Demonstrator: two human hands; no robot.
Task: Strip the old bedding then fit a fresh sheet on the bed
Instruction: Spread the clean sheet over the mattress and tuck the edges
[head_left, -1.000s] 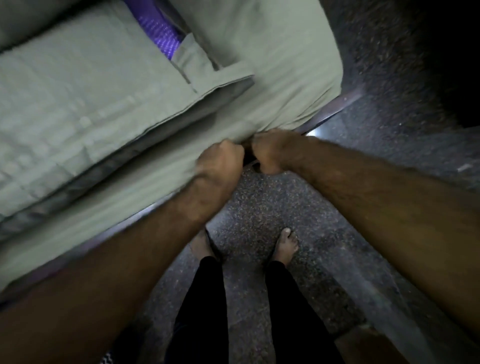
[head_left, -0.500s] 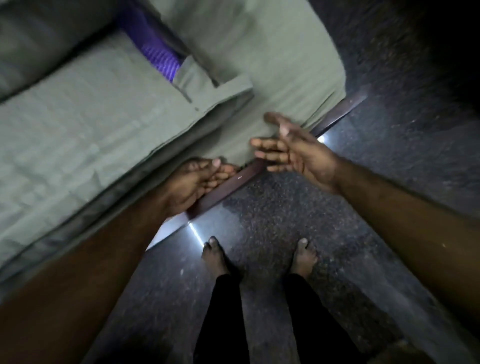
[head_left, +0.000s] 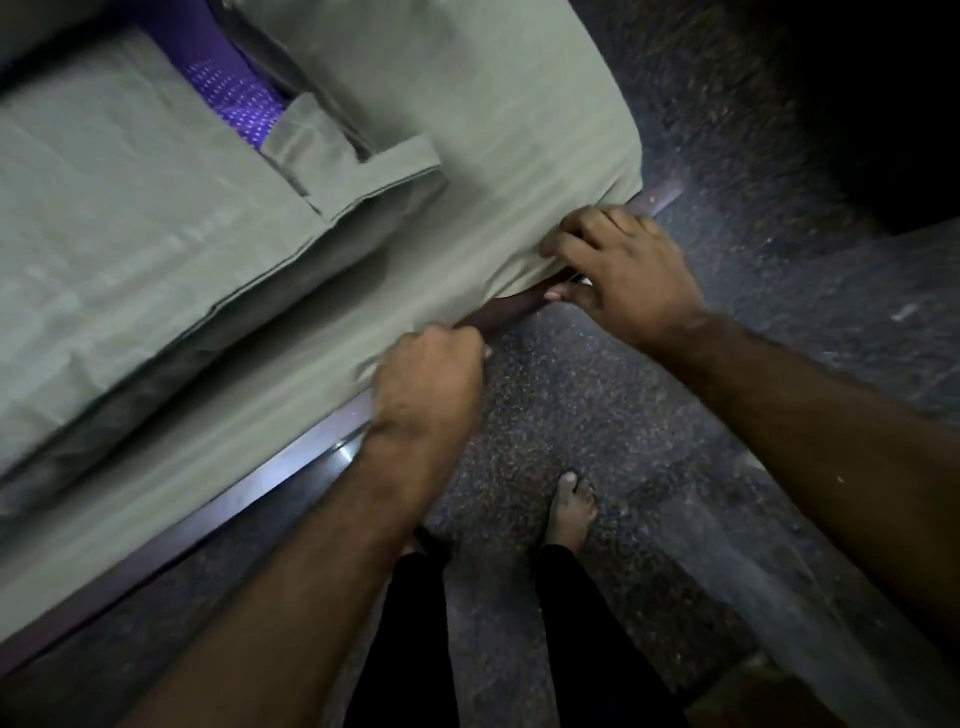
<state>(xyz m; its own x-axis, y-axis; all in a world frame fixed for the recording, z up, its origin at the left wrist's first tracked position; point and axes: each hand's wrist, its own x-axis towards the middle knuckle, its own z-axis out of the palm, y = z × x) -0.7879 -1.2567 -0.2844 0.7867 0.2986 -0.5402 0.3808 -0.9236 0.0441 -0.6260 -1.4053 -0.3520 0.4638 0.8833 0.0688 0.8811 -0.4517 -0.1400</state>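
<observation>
A pale green sheet (head_left: 493, 135) covers the mattress and hangs over its near side. My left hand (head_left: 431, 374) grips the sheet's lower edge in a fist, right at the dark bed frame (head_left: 249, 499). My right hand (head_left: 623, 265) holds the sheet's edge near the mattress corner, fingers curled over the fabric and thumb underneath. A pillow in a matching green case (head_left: 156, 223) lies on the bed to the left. A purple dotted cloth (head_left: 234, 98) shows behind the pillow.
I stand barefoot on a dark speckled floor (head_left: 649, 441), close to the bed's side rail. My right foot (head_left: 574, 509) is just below my hands. The far right of the room is dark.
Half a second ago both hands were open near the frame. Now both have closed on the sheet's lower edge, the right one farther toward the corner.
</observation>
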